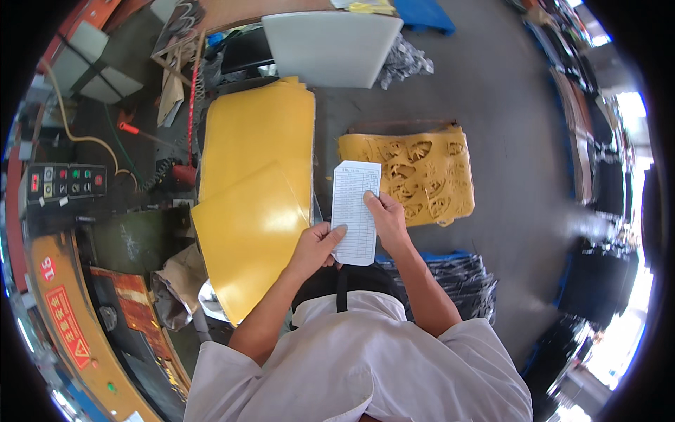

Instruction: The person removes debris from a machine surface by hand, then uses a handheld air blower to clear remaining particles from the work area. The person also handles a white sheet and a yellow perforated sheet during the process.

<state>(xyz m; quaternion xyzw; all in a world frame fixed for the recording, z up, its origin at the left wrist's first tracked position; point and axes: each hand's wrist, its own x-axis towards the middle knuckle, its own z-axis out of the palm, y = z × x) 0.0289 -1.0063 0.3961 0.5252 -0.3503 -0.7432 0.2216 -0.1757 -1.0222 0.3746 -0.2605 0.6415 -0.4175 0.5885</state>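
Pinching the ruled paper card (356, 218) between fingers of left hand (314, 247) at lower left edge and of right hand (390, 219) at right edge, holding it just right of the yellow sheets (260, 133), ideally keeping it flat and both grips clear of the rows.

Both arms in from lower frame, bent, converging at center. Left forearm (271, 302) slants up-right; left hand (316, 246) pinching, thumb (339, 234) on top. Right forearm (420, 280) slants up-left; right hand (389, 218) slightly higher, pinching, thumb on top, fingers partly hidden.
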